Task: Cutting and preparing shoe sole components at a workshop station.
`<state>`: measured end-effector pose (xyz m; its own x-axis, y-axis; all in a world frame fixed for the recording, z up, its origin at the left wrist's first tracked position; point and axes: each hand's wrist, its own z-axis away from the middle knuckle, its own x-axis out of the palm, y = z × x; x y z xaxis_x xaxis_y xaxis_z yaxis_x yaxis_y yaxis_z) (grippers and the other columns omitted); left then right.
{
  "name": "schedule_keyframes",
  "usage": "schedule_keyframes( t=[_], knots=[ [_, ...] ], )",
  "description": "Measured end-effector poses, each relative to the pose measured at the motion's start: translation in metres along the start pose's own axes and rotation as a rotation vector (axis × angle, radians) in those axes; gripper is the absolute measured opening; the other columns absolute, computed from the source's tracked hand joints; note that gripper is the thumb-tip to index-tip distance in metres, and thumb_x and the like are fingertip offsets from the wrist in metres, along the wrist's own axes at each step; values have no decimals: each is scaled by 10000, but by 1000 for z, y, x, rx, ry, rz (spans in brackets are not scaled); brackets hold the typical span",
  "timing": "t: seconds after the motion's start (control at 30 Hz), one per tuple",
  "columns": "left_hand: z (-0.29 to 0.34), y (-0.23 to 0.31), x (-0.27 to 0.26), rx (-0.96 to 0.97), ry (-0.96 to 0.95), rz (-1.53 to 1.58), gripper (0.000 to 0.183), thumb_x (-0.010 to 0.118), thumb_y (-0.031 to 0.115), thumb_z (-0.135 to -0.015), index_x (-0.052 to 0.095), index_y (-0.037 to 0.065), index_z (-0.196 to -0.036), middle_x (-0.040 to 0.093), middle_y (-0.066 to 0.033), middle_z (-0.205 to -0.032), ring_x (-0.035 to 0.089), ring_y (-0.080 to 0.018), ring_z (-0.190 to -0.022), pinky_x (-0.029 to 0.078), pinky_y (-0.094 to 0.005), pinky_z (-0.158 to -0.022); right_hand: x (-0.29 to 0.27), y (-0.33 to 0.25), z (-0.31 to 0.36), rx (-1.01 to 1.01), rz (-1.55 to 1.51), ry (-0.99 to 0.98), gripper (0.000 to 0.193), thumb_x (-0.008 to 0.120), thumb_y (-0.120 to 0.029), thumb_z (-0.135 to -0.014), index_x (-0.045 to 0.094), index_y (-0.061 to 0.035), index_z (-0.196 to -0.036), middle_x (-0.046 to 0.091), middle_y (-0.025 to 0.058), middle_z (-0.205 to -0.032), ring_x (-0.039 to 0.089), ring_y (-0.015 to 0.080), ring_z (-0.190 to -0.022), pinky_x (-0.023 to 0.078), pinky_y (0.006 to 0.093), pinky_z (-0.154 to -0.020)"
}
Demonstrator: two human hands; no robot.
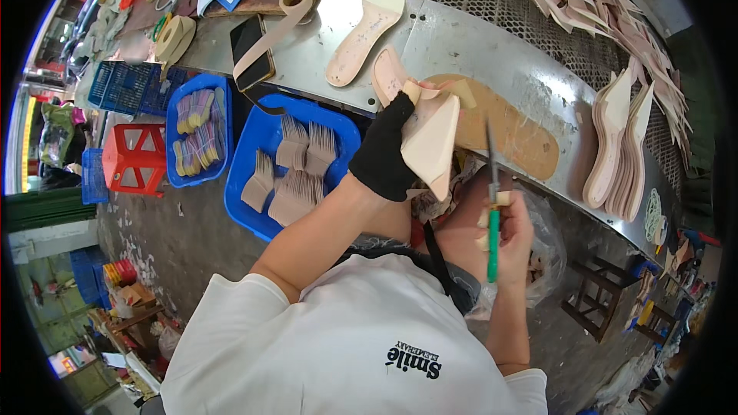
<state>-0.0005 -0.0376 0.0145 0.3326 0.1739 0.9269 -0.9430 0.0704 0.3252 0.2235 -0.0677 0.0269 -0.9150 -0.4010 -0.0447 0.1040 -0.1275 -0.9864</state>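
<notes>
My left hand (384, 146), in a black fingerless glove, is closed around a pale pink shoe insole (432, 142) with a cream pointed toe part. The insole is tilted above the front edge of the metal bench. A few paces to its right, my right hand (511, 234) grips green-handled scissors (493, 238), seen edge-on with the dark blade pointing up and away. Tan finger covers show on some of its fingers. Behind the held insole lies a brown sole-shaped board (515, 134). Another insole (369, 23) rests flat on the bench, toe pointing away.
Stacked insoles (619, 146) stand at the bench's right, with a larger pile (607, 15) beyond on mesh. A phone (252, 50) and tape roll (294, 4) lie at left. Blue bins (257, 100) hold bundled pieces beside a red stool (134, 157). A clear plastic bag (550, 238) hangs near my legs.
</notes>
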Motion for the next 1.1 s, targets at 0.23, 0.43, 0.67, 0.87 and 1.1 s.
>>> schedule_keyframes(
  t=[0.23,0.43,0.67,0.87,1.1],
  knots=[
    [0,-8,6,51,60,60,236,535,263,-947,501,48,-1036,461,-267,-1280,547,-321,-1121,518,-358,-925,19,1,-12,-33,50,67,359,768,-65,-724,498,-22,-956,549,14,-829,520,68,-755,440,229,-709],
    [2,-6,2,8,105,-124,241,552,285,-937,520,67,-1034,543,-166,-1226,599,-263,-1049,532,-335,-864,17,0,-16,37,55,105,329,797,-81,-697,509,-40,-850,537,-39,-705,485,15,-639,418,188,-580],
    [10,-9,11,36,92,-595,287,622,184,-869,550,16,-1090,619,-106,-1038,623,-190,-939,521,-322,-818,-52,-19,-58,-195,953,411,332,757,-272,-765,556,-15,-829,522,-9,-617,496,53,-576,390,252,-505],
    [11,-25,28,227,105,-912,249,674,103,-802,589,19,-1021,638,-64,-920,628,-144,-807,518,-271,-729,-22,-53,-67,78,128,-39,196,630,-163,-847,553,15,-820,542,8,-650,503,63,-619,405,253,-551],
    [2,-32,25,353,109,-1181,261,650,180,-852,613,0,-1038,656,-68,-821,608,-143,-720,487,-292,-651,-20,-34,-73,-101,222,-173,188,638,-136,-812,547,21,-761,521,12,-635,474,73,-606,401,246,-560]
  ],
)
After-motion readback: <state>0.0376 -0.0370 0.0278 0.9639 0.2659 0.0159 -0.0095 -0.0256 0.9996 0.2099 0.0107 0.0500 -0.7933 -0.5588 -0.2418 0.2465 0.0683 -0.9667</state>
